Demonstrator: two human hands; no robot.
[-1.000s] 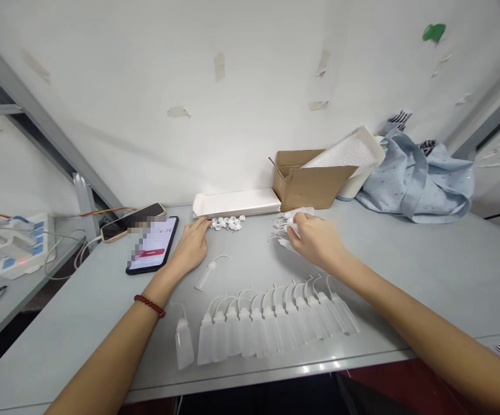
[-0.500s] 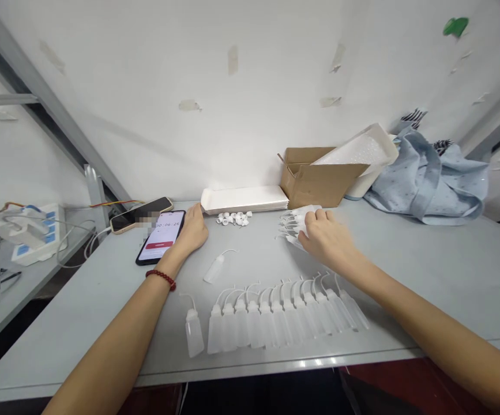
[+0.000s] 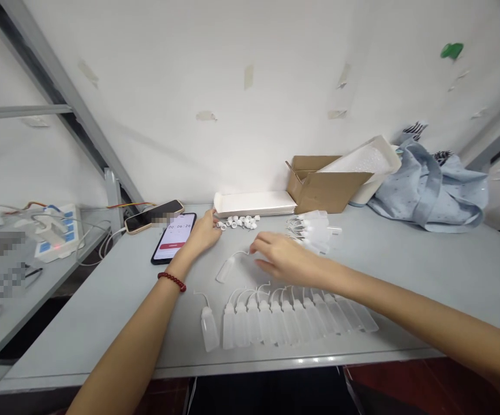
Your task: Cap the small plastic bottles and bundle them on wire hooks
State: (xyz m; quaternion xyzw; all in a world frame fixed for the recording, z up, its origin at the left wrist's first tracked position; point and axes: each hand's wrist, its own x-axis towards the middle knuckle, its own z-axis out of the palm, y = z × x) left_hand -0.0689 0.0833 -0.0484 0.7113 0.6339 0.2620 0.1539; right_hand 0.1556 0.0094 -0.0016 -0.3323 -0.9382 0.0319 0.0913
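Note:
My left hand (image 3: pixel 205 235) reaches forward past the phone, fingertips at the left edge of a small pile of white caps (image 3: pixel 243 221). Its fingers look apart, with nothing seen in them. Slightly blurred, my right hand (image 3: pixel 281 256) hovers over the middle of the table, thumb and fingers apart and empty. Near its fingertips lies a single small translucent squeeze bottle (image 3: pixel 226 270) with a thin bent tube. Nearer me, a row of similar bottles (image 3: pixel 278 323) lies side by side, and one more bottle (image 3: pixel 209 329) lies left of it. Behind my right hand is a bunch of bottles (image 3: pixel 316 225).
A phone (image 3: pixel 174 239) showing a timer lies left, with another phone (image 3: pixel 154 216) behind it. Along the wall are a white stack of trays (image 3: pixel 256 203), a cardboard box (image 3: pixel 323 193) and a blue cloth bag (image 3: pixel 431 187). A power strip (image 3: pixel 59 230) sits far left.
My right hand has left the bunch of bottles and moved left toward the single bottle. My left hand has shifted slightly toward the caps. The camera view has turned a little left.

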